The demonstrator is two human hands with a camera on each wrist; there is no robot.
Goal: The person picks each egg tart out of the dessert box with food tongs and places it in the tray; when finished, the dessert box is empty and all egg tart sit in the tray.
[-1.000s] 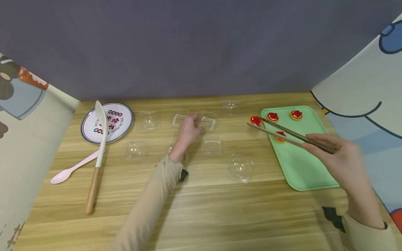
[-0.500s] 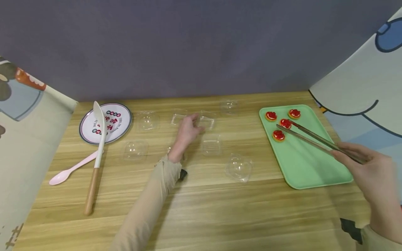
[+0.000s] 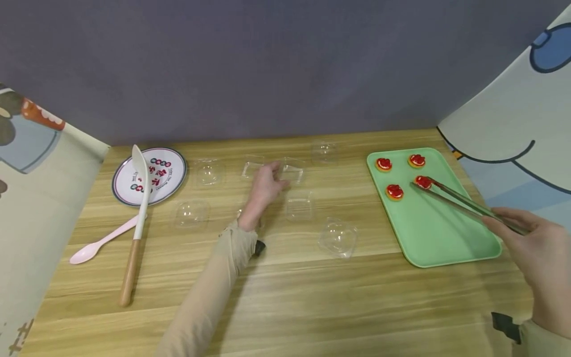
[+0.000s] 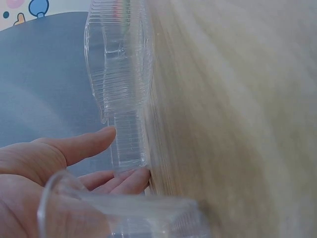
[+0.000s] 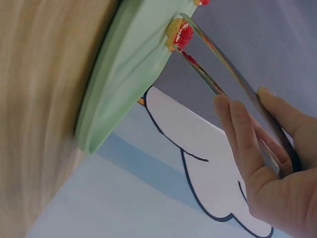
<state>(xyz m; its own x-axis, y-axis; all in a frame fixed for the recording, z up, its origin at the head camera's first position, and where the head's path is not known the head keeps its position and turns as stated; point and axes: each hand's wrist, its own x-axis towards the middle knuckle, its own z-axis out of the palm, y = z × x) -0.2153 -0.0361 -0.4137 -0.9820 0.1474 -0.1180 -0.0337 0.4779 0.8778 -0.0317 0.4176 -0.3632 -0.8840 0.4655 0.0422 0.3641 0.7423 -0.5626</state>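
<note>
My right hand (image 3: 535, 243) grips slim metal tongs (image 3: 464, 206). The tong tips stand to either side of a small tart (image 3: 423, 182) with red topping, at the green tray (image 3: 441, 233); the right wrist view shows this tart (image 5: 179, 34) between the tips. Three more such tarts lie on the tray, one of them a tart (image 3: 394, 192) to the left. My left hand (image 3: 265, 186) reaches to the edge of an opened clear plastic box (image 3: 292, 171). In the left wrist view its thumb and fingers (image 4: 131, 183) are spread at the box's end, fingertips right at the plastic.
Several clear plastic boxes with domed lids, such as a near box (image 3: 338, 238), are spread over the wooden table (image 3: 303, 307). At the left a white ladle (image 3: 144, 203) with wooden handle crosses a printed plate (image 3: 171, 183) and a pink spoon (image 3: 102, 241).
My right hand has moved right with the tongs, bringing the tart from beyond the tray's left edge to over the tray among the others. My left hand has stayed in place.
</note>
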